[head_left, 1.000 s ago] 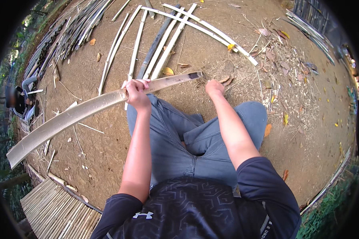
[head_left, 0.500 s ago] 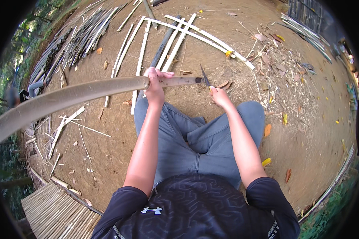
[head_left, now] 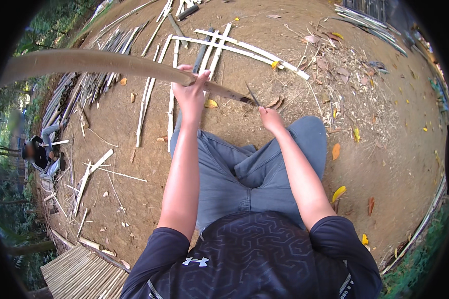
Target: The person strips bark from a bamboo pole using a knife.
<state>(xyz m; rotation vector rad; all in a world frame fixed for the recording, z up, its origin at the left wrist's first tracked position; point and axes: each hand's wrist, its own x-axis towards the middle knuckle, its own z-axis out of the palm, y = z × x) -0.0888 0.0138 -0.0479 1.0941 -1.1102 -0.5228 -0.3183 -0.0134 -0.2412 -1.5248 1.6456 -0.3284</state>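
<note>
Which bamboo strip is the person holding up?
The wide, curved strip in the left hand; the pale, narrow strips lie on the ground.

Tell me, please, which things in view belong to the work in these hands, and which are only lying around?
In the work:
- split bamboo length, in the left hand
- knife, in the right hand

Lying around:
- pale strips, though possibly related
- yellow leaf
- orange leaf
</note>
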